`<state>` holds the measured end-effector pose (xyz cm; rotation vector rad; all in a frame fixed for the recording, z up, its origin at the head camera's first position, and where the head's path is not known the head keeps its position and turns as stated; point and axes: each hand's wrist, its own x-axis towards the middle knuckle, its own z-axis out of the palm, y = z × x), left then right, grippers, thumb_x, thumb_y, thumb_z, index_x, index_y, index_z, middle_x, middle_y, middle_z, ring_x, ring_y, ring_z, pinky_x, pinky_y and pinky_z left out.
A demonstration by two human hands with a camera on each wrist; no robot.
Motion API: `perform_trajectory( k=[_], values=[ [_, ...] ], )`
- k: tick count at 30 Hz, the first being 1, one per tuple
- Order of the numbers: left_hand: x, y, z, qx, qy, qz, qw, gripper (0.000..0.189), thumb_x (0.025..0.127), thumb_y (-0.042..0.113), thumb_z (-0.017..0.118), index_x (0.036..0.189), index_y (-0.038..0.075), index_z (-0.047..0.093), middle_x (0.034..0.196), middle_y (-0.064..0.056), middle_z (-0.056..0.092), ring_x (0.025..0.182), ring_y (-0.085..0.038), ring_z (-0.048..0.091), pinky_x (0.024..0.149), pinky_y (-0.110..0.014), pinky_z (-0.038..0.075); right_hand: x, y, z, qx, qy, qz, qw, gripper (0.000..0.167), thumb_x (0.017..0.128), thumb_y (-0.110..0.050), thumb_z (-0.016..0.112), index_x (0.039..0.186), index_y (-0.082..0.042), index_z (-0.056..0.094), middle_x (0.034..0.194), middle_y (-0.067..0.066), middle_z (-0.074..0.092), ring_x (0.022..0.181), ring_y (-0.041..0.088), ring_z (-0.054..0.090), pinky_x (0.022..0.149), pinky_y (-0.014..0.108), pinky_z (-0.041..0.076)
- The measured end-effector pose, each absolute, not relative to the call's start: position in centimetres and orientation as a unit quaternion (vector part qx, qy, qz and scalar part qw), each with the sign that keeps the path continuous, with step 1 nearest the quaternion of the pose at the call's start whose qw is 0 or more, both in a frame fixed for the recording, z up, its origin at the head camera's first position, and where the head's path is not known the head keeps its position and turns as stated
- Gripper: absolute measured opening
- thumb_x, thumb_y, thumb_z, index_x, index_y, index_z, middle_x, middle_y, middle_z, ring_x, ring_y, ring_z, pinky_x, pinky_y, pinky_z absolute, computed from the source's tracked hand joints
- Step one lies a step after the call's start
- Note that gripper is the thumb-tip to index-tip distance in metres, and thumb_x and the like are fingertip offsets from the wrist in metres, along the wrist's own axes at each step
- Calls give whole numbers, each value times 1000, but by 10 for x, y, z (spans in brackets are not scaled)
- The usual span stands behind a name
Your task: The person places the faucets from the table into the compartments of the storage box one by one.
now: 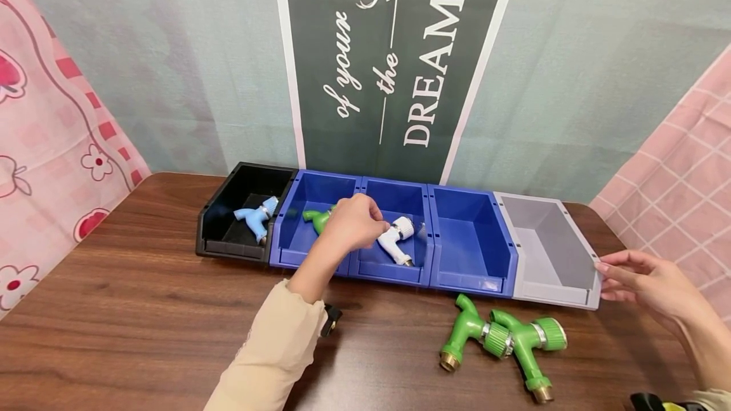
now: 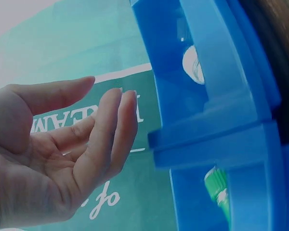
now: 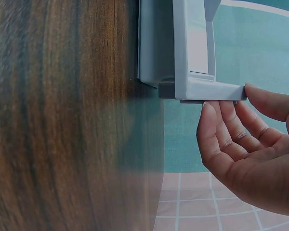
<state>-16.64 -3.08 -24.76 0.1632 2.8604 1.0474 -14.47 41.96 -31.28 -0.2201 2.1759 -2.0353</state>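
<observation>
We see smooth plastic bins (image 1: 464, 249) mid-frame; glossy taps (image 1: 469, 323), brassy metal ends (image 1: 450, 361), lower right; satiny wood-grain tabletop (image 1: 143, 284) lower left

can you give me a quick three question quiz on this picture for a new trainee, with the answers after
1. Multiple choice. The tap in the black bin is: a) green b) white c) blue
2. True or false. The right hand grips the edge of the grey bin.
3. Count. How many green taps lie on the table, outside the bins?

Key: 1. c, blue. 2. True; the thumb is on one side of the edge, the other fingers opposite. 3. Two.
</observation>
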Motion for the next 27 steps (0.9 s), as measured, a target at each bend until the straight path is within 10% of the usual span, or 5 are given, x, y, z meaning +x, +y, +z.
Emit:
perform_trajectory(
  k=[13,27],
  values=[
    [-157,-64,-244,43,940,336,37,14,81,22,69,84,9,66,78,-3,61,72,-19,55,59,-29,44,-145,419,-313,-73,726,-680,75,29,90,10,46,92,-11,66,80,5,67,67,21,65,56,31,54],
    [-152,-120,-243,28,939,338,55,17,86,20,63,84,3,63,64,-5,61,57,-13,55,52,-24,42,-144,418,-312,-75,724,-681,75,28,90,10,46,91,-10,66,80,6,67,68,21,65,56,32,54]
  ],
)
